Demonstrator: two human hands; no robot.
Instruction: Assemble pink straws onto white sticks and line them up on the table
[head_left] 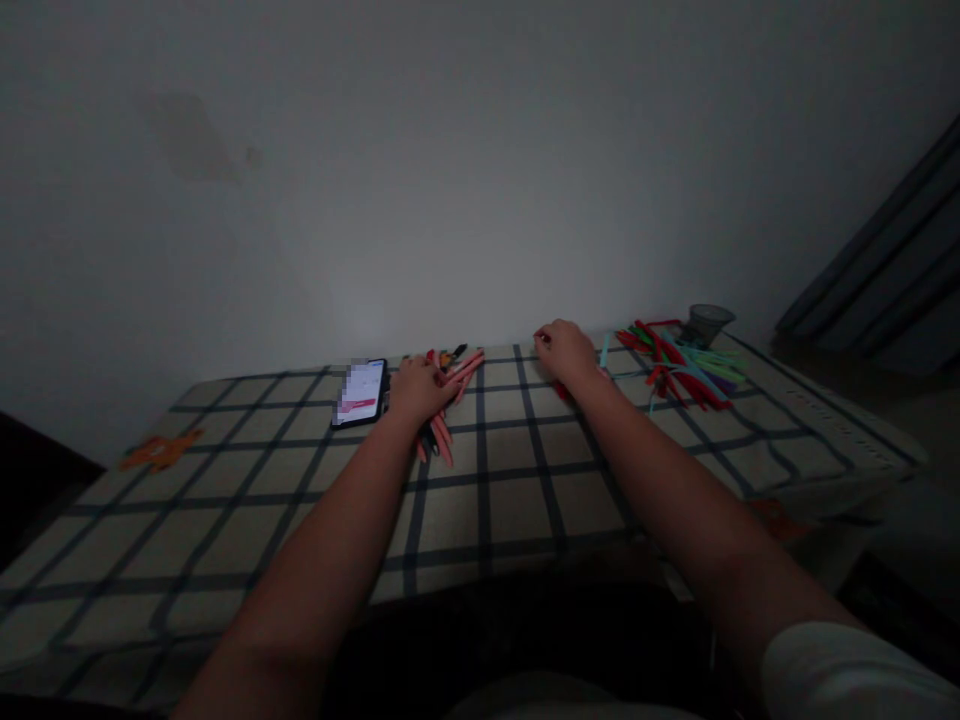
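Observation:
My left hand (418, 390) rests on the table at the middle, closed over a bunch of pink pipe cleaners (442, 440). Their ends stick out past the thumb toward the wall and below the palm. Small dark, red and yellow items lie just behind this hand, too dim to name. My right hand (566, 352) is apart from it, to the right near the wall. Its fingertips are pinched together, and whatever they hold is too small to make out. Something red shows partly under the right wrist, beside a pale blue strip (604, 350).
A phone (360, 392) with a lit screen lies left of my left hand. At the right are a heap of coloured pipe cleaners (686, 370) and a dark cup-like container (706, 322). A checked cloth (510, 500) covers the table, which stands against a wall (480, 180).

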